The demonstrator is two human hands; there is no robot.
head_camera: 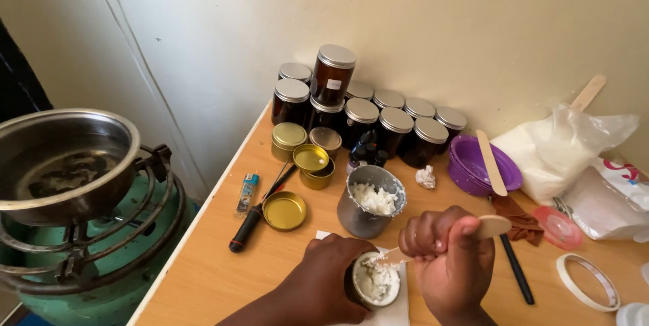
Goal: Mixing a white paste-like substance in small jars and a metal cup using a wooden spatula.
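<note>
Left hand [331, 279] comes in from bottom edge, wrist bent, fingers curled round the side of a small dark jar [376, 280] w/ white waxy stuff inside; grip closed on it. Jar sits on a white paper [399, 309] on the table [216, 272], right between both hands. Right hand [449, 258] is just beside jar on its right, knuckles up, fingers pinched shut on a wooden stick [473, 231]; stick's tip dips over jar's rim into the white stuff, its broad end pokes out past the thumb.

Just beyond the hands: metal cup [368, 201] w/ more white chunks. Further out, a cluster of dark jars w/ silver lids [368, 113] by the wall, gold tins [307, 157] in front. Left of left hand: gold lid [284, 211], black-handled tool [253, 221], lighter [247, 192]. Right of right hand: black pen [517, 268], tape roll [587, 281], purple bowls [473, 160], plastic bag of white powder [561, 150]. Far left, off table: steel pot [64, 164] on a gas burner [94, 258].
</note>
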